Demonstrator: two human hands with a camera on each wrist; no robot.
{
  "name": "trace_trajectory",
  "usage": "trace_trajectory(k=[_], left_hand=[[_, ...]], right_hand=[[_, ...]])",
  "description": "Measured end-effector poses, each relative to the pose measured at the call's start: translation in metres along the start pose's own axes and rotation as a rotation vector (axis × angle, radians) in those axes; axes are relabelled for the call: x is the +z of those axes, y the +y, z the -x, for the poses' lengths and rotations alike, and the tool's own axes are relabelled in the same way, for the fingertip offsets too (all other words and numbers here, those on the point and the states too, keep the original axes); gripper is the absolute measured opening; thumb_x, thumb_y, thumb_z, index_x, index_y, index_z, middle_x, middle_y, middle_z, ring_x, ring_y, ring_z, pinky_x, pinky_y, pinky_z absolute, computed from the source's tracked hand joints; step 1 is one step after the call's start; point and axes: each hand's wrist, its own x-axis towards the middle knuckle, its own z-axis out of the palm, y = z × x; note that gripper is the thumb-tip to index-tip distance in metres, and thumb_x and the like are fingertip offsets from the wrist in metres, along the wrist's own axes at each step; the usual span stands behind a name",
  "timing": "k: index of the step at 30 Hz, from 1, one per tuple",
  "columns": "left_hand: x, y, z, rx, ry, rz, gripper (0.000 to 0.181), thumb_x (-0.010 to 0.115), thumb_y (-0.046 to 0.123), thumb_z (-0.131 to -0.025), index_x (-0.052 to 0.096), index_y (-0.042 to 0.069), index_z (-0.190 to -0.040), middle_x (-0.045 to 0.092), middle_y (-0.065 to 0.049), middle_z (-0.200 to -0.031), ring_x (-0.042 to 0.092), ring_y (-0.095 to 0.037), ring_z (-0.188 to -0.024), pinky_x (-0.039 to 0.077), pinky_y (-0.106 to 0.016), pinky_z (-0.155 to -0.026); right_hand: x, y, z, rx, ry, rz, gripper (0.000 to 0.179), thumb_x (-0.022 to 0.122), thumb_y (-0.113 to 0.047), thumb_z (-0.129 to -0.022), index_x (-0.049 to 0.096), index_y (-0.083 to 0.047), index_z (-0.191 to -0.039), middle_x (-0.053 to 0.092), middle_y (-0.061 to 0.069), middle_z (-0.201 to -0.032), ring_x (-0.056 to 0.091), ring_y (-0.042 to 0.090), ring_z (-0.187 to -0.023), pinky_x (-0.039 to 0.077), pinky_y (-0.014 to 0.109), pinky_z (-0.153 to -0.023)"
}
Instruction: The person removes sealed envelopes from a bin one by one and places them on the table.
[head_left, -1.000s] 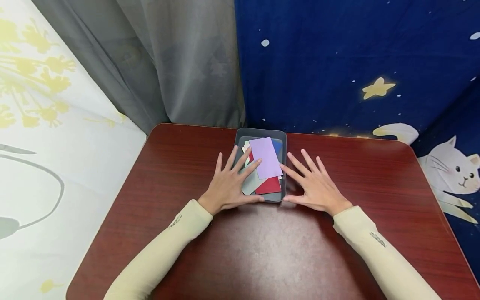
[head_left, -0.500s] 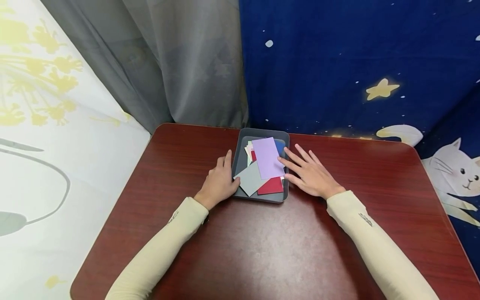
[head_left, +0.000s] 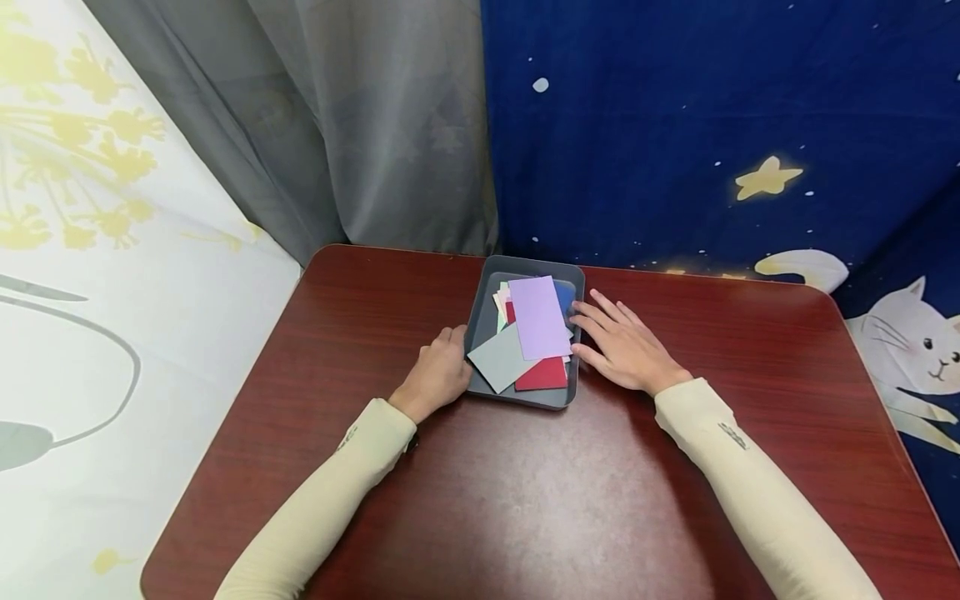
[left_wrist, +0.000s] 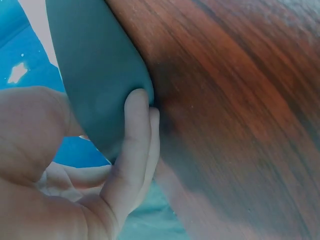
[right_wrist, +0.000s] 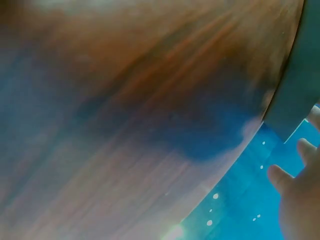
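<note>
A dark grey tray [head_left: 527, 402] sits at the far side of the table, full of loose paper cards. On top lie a purple card [head_left: 540, 317] and a grey card [head_left: 504, 358]; a red card [head_left: 543, 375] and a blue card [head_left: 565, 296] show beneath. My left hand [head_left: 437, 371] grips the tray's left wall; in the left wrist view, fingers [left_wrist: 136, 122] press its outer side and the thumb is over the rim. With fingers spread and fairly straight, my right hand [head_left: 624, 346] is at the tray's right rim. Whether it touches the rim is unclear.
The reddish-brown table [head_left: 570, 508] extends toward me and to both sides. Behind it hang a grey curtain [head_left: 405, 125] and a blue curtain [head_left: 660, 125] with stars. A white patterned cloth [head_left: 75, 333] is at the left.
My left hand has drawn back from over the cards to the tray's left side and taken hold of its wall. My right hand has shifted slightly, its fingers closer together.
</note>
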Motion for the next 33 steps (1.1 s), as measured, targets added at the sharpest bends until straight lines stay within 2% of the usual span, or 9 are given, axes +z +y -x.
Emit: trace_trajectory(k=[4, 8, 14, 17, 21, 24, 26, 30, 33], left_hand=[[0.002, -0.004, -0.001, 0.041, 0.026, -0.021, 0.062, 0.064, 0.008, -0.092, 0.054, 0.000, -0.153, 0.066, -0.019, -0.130, 0.073, -0.045, -0.106, 0.059, -0.063, -0.090], [0.001, -0.004, 0.000, 0.076, 0.036, -0.049, 0.062, 0.064, 0.008, -0.092, 0.055, 0.002, -0.153, 0.070, -0.017, -0.131, 0.075, -0.038, -0.109, 0.061, -0.059, -0.088], [-0.004, -0.003, 0.002, 0.086, 0.031, -0.045, 0.060, 0.062, 0.007, -0.093, 0.056, 0.006, -0.152, 0.072, -0.014, -0.129, 0.076, -0.037, -0.098, 0.062, -0.056, -0.078], [-0.010, 0.003, 0.006, 0.076, 0.015, -0.016, 0.059, 0.061, 0.006, -0.093, 0.057, 0.006, -0.152, 0.072, -0.016, -0.129, 0.075, -0.039, -0.093, 0.062, -0.057, -0.073], [-0.038, 0.030, 0.018, 0.078, -0.014, 0.022, 0.056, 0.060, 0.001, -0.094, 0.058, 0.002, -0.150, 0.072, -0.020, -0.128, 0.075, -0.042, -0.087, 0.061, -0.059, -0.070], [-0.050, 0.040, 0.024, 0.102, -0.013, -0.004, 0.054, 0.061, 0.001, -0.094, 0.060, 0.002, -0.148, 0.073, -0.019, -0.127, 0.075, -0.041, -0.082, 0.060, -0.058, -0.065], [-0.043, 0.033, 0.023, 0.127, 0.004, -0.036, 0.053, 0.061, 0.003, -0.095, 0.060, 0.005, -0.148, 0.074, -0.016, -0.126, 0.075, -0.037, -0.078, 0.059, -0.056, -0.060], [-0.038, 0.032, 0.021, 0.123, -0.016, -0.061, 0.050, 0.063, 0.005, -0.098, 0.062, 0.007, -0.148, 0.075, -0.015, -0.128, 0.075, -0.036, -0.075, 0.059, -0.054, -0.058], [-0.053, 0.049, 0.026, 0.095, -0.061, -0.047, 0.048, 0.063, 0.001, -0.100, 0.062, 0.002, -0.148, 0.074, -0.020, -0.131, 0.075, -0.039, -0.075, 0.061, -0.053, -0.062]], right_hand=[[0.001, 0.000, 0.006, -0.026, 0.036, -0.009, 0.057, 0.058, -0.047, -0.112, 0.064, -0.005, -0.150, 0.048, 0.015, -0.168, 0.022, 0.038, -0.166, 0.022, 0.062, -0.129], [0.003, -0.002, 0.013, -0.054, 0.073, -0.013, 0.051, 0.063, -0.045, -0.110, 0.067, -0.004, -0.140, 0.055, 0.017, -0.159, 0.028, 0.039, -0.163, 0.025, 0.060, -0.128], [0.002, -0.007, 0.027, -0.090, 0.108, -0.008, 0.046, 0.068, -0.045, -0.106, 0.069, -0.006, -0.130, 0.061, 0.016, -0.146, 0.038, 0.040, -0.158, 0.030, 0.060, -0.125], [0.003, -0.009, 0.035, -0.104, 0.116, 0.006, 0.046, 0.070, -0.048, -0.105, 0.070, -0.008, -0.128, 0.062, 0.014, -0.142, 0.046, 0.037, -0.150, 0.036, 0.059, -0.121], [0.004, -0.011, 0.044, -0.141, 0.144, 0.037, 0.043, 0.074, -0.047, -0.103, 0.070, -0.010, -0.125, 0.064, 0.011, -0.135, 0.055, 0.034, -0.134, 0.046, 0.055, -0.107], [0.004, -0.012, 0.050, -0.160, 0.164, 0.075, 0.039, 0.074, -0.044, -0.102, 0.070, -0.010, -0.121, 0.066, 0.010, -0.128, 0.058, 0.032, -0.124, 0.048, 0.051, -0.097], [0.004, -0.013, 0.054, -0.161, 0.172, 0.095, 0.036, 0.072, -0.043, -0.103, 0.070, -0.011, -0.119, 0.066, 0.008, -0.123, 0.059, 0.030, -0.118, 0.048, 0.047, -0.091], [0.003, -0.018, 0.063, -0.175, 0.183, 0.121, 0.033, 0.071, -0.042, -0.104, 0.069, -0.011, -0.114, 0.066, 0.006, -0.114, 0.060, 0.027, -0.106, 0.045, 0.043, -0.084], [0.004, -0.023, 0.068, -0.195, 0.187, 0.130, 0.035, 0.069, -0.045, -0.105, 0.067, -0.011, -0.112, 0.064, 0.004, -0.108, 0.059, 0.025, -0.098, 0.042, 0.041, -0.079]])
